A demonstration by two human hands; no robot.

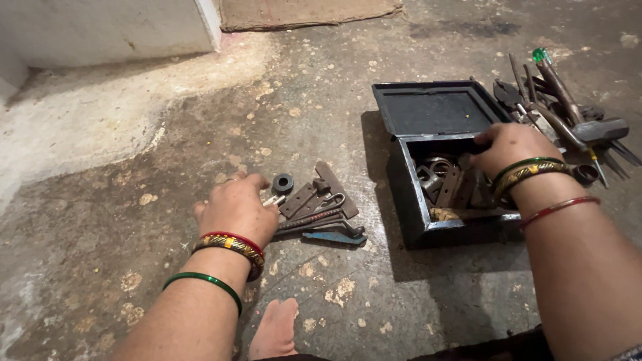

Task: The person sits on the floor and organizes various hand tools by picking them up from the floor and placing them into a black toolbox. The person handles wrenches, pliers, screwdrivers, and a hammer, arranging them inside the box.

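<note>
On the stained concrete floor [134, 220], toward the left, the left hand [235, 208] rests knuckles up, bangles at its wrist. Its fingers curl down over a small pale metal piece [273, 199] at the near edge of a little heap; whether they actually pinch that piece I cannot tell, since the fingertips are hidden under the hand. Just beside the hand lies the heap of metal parts [321, 210]: a dark round washer [283, 183], flat hinge-like plates, a long pin with a looped end and a blue flat piece at the bottom, all touching or overlapping one another. A bare foot [274, 331] shows at the lower edge, near the left forearm.

Further right stands a small dark metal box [408, 214] with its lid [435, 107] thrown back flat against the floor. The right hand [511, 148] reaches into the box from the far side, fingers bent down among the brackets and rings [441, 177] inside; what they grip is hidden. Beyond the box, at the right edge, a pile of tools [562, 113] lies on the floor, among them a hammer head, pliers and a green-tipped screwdriver.
</note>
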